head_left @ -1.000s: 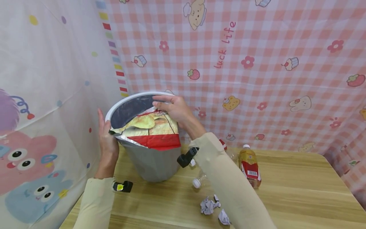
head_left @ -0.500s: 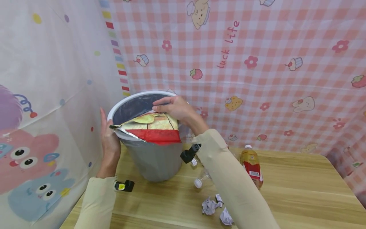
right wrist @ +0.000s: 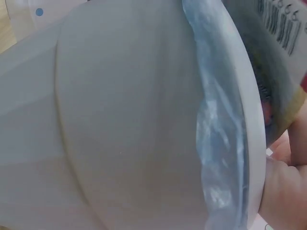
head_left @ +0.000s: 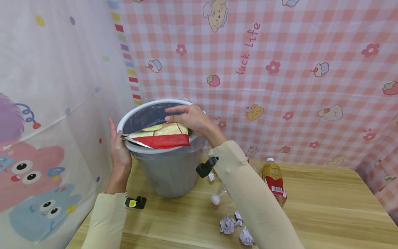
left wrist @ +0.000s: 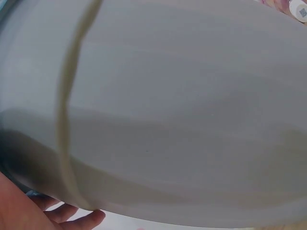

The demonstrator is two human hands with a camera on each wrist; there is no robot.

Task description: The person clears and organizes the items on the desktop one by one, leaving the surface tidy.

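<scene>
Atop grey bin (head_left: 166, 173), red crisp bag (head_left: 161, 136) (foil-lined), right fingers (head_left: 174, 118) pinching, left fingers (head_left: 112, 133) flat.

Probably a staged home corner: pink gingham cartoon-print cloth backdrop (head_left: 280, 69) hangs behind the light wooden table (head_left: 326, 207).

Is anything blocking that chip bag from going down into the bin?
Nothing visible blocks it. The chip bag lies across the mouth of the bin, its foil edge at the near rim, with dark open space behind it. The right hand holds its top; the left hand rests against the bin's side.
</scene>
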